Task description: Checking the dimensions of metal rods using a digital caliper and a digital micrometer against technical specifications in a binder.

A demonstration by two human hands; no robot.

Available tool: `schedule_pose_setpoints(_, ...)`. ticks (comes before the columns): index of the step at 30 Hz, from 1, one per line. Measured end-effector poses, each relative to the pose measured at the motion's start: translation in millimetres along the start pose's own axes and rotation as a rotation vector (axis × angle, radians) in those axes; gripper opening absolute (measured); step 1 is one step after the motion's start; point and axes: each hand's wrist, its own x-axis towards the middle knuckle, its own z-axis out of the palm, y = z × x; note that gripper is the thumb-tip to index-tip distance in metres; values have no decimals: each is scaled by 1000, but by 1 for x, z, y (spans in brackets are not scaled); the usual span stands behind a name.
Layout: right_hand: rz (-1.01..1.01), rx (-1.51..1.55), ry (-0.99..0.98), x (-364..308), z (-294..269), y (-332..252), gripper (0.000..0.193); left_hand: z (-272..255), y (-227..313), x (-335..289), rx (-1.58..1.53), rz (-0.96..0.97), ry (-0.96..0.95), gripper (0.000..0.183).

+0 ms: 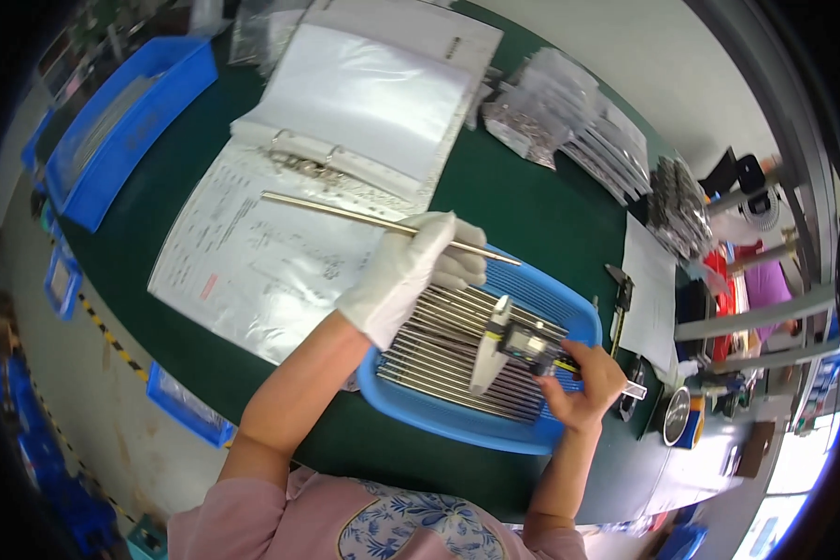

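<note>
Left hand (411, 271), in a white glove, pinches a long thin metal rod (383, 222) near its right end, fingers closed round it, and the rod runs out level to the left over the open binder (345, 140) and its printed sheet (252, 252). Right hand (579, 378), bare, is wrapped round a digital caliper (518, 345), thumb by the slider, the instrument held just above the blue tray (551, 308) full of matching rods (448, 350). Rod and caliper are apart for now.

To measure well, I'd judge the rod should sit square across the jaws, not angled, with only light thumb pressure. Holding so near one end leaves the far end prone to sag or swing, so it helps to bring the caliper close to the gloved fingers.

A second caliper (621, 303) lies on the green tabletop (532, 205) right of the tray, bagged parts (569, 121) beyond.
</note>
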Motion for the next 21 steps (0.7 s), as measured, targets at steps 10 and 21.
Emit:
schedule_pose_setpoints(10, 32, -10, -50, 6, -4, 1, 38, 4, -4, 4, -87, -49, -57, 31)
schedule_pose_setpoints(21, 21, -30, -90, 8, -2, -1, 36, 6, 0, 0, -14, -88, -83, 28)
